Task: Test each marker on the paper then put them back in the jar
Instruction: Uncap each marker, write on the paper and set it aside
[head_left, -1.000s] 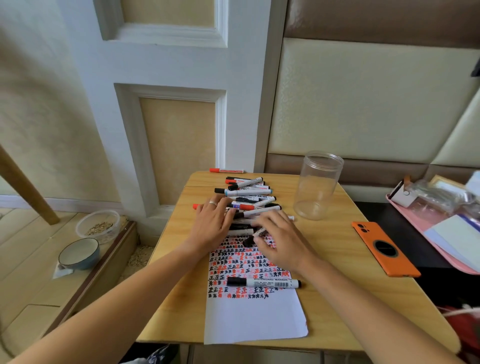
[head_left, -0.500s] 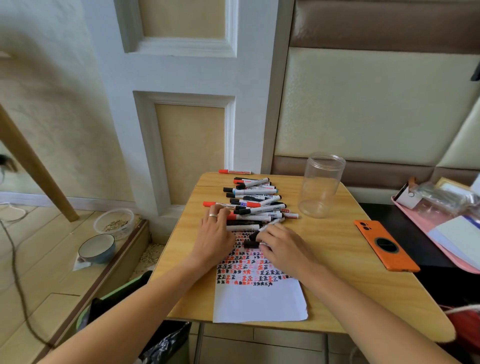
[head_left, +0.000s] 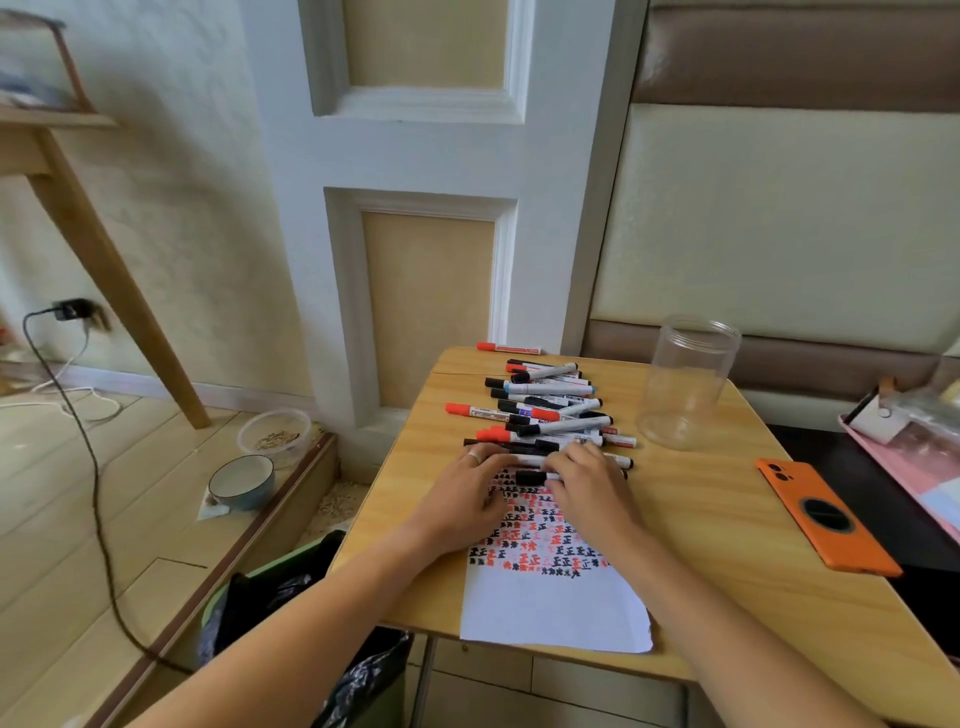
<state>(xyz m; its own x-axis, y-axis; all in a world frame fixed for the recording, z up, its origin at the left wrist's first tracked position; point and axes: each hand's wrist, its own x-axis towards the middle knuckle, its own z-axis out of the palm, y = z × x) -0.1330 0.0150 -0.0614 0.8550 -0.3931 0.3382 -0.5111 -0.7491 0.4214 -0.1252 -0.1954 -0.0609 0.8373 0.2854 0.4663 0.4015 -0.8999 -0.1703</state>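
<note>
A pile of several whiteboard markers (head_left: 545, 405) with black, red and blue caps lies across the far half of the wooden table (head_left: 701, 525). Both my hands are at the pile's near edge, over the top of a white paper (head_left: 550, 608) covered in black and red test marks. My left hand (head_left: 467, 493), with a ring on it, rests flat on the nearest markers. My right hand (head_left: 592, 488) curls its fingers over a black-capped marker (head_left: 530, 477) whose cap pokes out to the left. The clear jar (head_left: 685, 384) stands upright with nothing in it, to the right of the pile.
An orange phone (head_left: 826, 519) lies near the table's right edge, and a pink tray (head_left: 909, 457) with clutter sits beyond it. One red marker (head_left: 506, 347) lies alone at the back edge. Left of the table are a bin with a black bag (head_left: 291, 597) and bowls (head_left: 241, 480).
The black-capped marker that lay across the paper near me one second ago is gone from there. Both hands stay at the pile's near edge. The view has swung left.
</note>
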